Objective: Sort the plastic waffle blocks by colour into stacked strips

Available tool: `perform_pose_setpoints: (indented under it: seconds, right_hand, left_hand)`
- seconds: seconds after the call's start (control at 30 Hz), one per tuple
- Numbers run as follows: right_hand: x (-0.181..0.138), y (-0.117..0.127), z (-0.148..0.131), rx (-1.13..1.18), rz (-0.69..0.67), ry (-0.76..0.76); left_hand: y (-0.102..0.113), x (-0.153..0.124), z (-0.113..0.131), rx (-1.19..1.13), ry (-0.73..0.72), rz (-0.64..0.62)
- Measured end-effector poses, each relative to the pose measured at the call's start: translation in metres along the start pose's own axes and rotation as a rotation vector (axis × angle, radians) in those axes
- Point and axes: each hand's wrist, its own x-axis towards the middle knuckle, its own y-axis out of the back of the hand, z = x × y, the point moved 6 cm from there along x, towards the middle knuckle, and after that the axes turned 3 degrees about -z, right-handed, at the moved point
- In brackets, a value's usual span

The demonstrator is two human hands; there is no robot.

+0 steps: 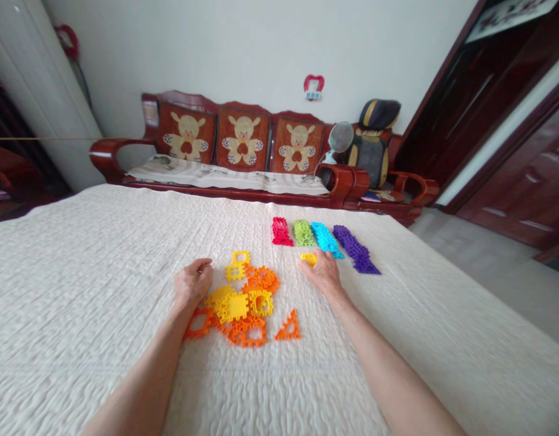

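The head view shows the right hand [323, 270] grasping one yellow piece [309, 258] between thumb and fingers, a little above or on the white cloth [102, 363]; I cannot tell whether it touches. The piece lies at the left of these fingertips, and its visible longer side runs roughly left to right, although the fingers cover part of it. Just beyond the same hand stand the green stack [303, 233] and the blue stack [326, 239], with the red stack [281, 232] farther to its left and the purple stack [356, 249] to its right; the right hand is the nearer one to all four. The left hand [194, 280] has curled fingers, and I cannot tell if something is inside. Directly to its right is the mixed pile of yellow plates [234, 307] and orange plates [261, 278]. One orange triangle [297, 327] lies apart, between the two forearms.
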Motion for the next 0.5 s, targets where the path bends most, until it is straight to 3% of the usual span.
perform_pose_setpoints:
  seconds: [0.5]
  right_hand:
    - [-0.0004,-0.0101,-0.0012,-0.086,-0.057,-0.006]
  left_hand:
    - [-0.0008,0.0012,-0.0019,-0.015,0.010,0.000]
